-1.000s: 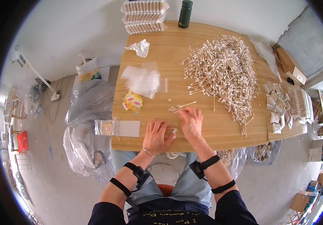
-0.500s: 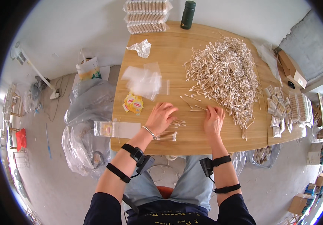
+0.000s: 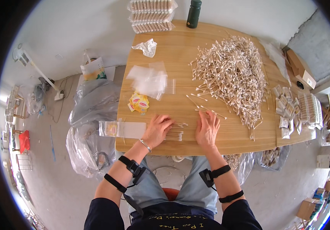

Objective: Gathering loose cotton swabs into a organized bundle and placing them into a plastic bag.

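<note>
Row of cotton swabs [image 3: 174, 135]: thin pale sticks, white tips, roughly parallel. Lies between the hands, just beside left hand [image 3: 158, 128]. Left fingers curled, can't tell if gripping. Right hand [image 3: 208, 128] bent at fingers, grip also unclear; loose swabs [image 3: 193, 101] just beyond it, big swab pile [image 3: 232, 74] farther right. Versus previous frame: right hand shifted left, nearer the row.
</note>
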